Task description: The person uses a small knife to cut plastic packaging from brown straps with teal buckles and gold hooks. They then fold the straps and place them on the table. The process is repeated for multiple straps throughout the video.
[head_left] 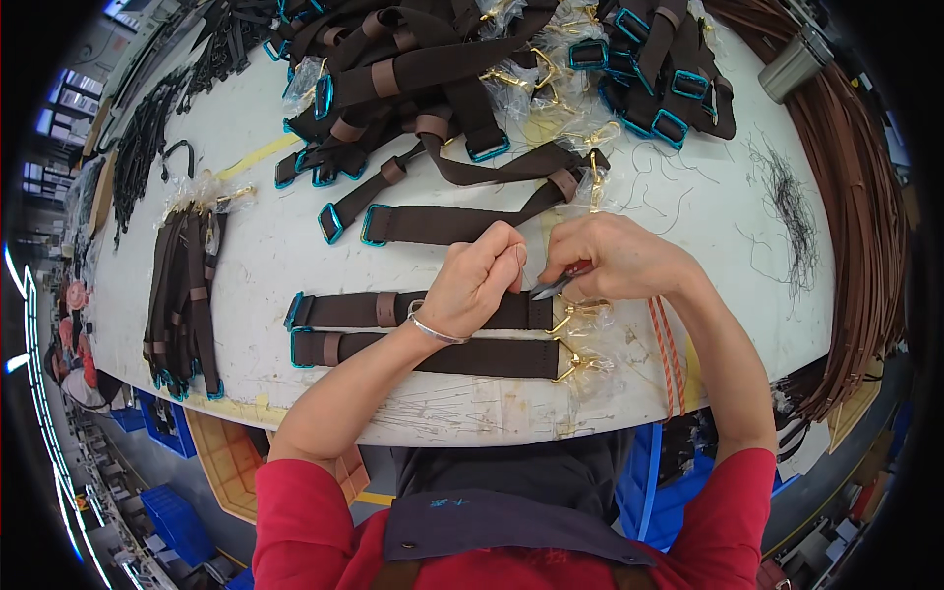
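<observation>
Two dark brown webbing straps lie side by side across the table before me, the farther strap (344, 311) partly under my left wrist and the nearer strap (492, 358) just below it. Each has a blue-wrapped buckle at its left end and a gold clasp (563, 362) in clear plastic at its right. My left hand (477, 280) is closed in a pinch above the farther strap; whatever its fingers grip is hidden. Held in my right hand (619, 258) is a pair of thread snips (553, 286), red at the handle, with grey blades pointing at that strap's stitched end.
A heap of similar straps (393, 79) covers the far side. A bundle of straps (182, 295) lies at left. Loose black threads (782, 202), a metal tumbler (796, 64) and long brown strips (851, 216) are at right. Blue bins (177, 526) stand below the table.
</observation>
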`<action>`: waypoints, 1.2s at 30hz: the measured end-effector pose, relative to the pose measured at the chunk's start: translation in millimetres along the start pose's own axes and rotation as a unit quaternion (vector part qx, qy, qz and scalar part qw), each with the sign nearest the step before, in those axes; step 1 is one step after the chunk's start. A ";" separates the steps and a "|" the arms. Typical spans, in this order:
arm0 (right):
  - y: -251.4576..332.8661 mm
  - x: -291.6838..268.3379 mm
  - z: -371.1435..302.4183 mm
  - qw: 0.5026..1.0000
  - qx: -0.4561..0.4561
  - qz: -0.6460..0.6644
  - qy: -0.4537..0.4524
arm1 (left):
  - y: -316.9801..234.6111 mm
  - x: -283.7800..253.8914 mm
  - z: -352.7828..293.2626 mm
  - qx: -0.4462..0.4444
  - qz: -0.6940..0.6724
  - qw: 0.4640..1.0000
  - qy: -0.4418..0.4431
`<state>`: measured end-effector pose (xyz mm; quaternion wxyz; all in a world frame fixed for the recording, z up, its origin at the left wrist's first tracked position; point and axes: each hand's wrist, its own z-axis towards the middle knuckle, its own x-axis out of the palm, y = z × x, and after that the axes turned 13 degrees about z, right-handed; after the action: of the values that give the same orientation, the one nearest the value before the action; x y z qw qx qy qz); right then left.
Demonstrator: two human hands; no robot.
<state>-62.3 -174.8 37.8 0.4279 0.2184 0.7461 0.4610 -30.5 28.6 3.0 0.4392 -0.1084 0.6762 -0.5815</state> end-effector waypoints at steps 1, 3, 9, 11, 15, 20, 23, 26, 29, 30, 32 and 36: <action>-0.6 0.5 0.1 1.000 -0.003 0.002 -0.002 | -0.1 0.1 0.3 -0.002 -0.001 1.000 0.001; 0.5 0.4 -0.1 1.000 0.003 0.005 -0.003 | 0.0 0.6 0.8 0.000 0.000 1.000 0.002; -3.8 0.2 1.5 0.999 -0.005 0.036 0.002 | 3.3 1.6 0.6 0.003 0.013 1.000 -0.001; -6.3 0.8 3.8 0.999 -0.011 0.039 0.010 | 2.2 0.5 0.6 -0.001 0.019 1.000 -0.002; -6.9 2.8 5.1 0.999 -0.030 0.036 0.010 | 2.2 1.2 0.6 0.007 0.018 1.000 -0.006; -9.9 5.6 5.3 0.998 -0.035 0.044 -0.005 | 3.9 1.5 0.1 0.005 0.021 1.000 -0.007; -6.7 7.0 2.0 0.998 -0.019 0.054 -0.012 | 5.3 3.4 1.2 0.011 0.020 1.000 -0.011; -8.6 11.9 -4.1 0.996 -0.037 -0.015 -0.075 | 4.2 3.2 2.7 0.003 0.024 1.000 -0.006; 8.7 28.8 -32.8 0.939 -0.100 -0.162 -0.286 | 5.7 1.1 0.6 -0.012 0.020 1.000 -0.008; 15.0 42.5 -42.9 0.933 -0.107 -0.191 -0.285 | 7.5 -0.2 -0.5 -0.018 0.018 1.000 -0.011; 25.7 66.2 -64.5 0.917 -0.114 -0.253 -0.287 | 6.2 0.4 -0.3 -0.023 0.012 0.999 -0.024; 5.4 66.3 -67.9 0.880 -0.105 -0.310 -0.344 | -1.4 9.1 11.4 -0.085 -0.014 0.994 -0.070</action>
<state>-155.4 -158.5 27.8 0.7990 0.0746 0.5289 0.2762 -28.1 14.4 0.7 0.4667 -0.1954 0.6890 -0.5190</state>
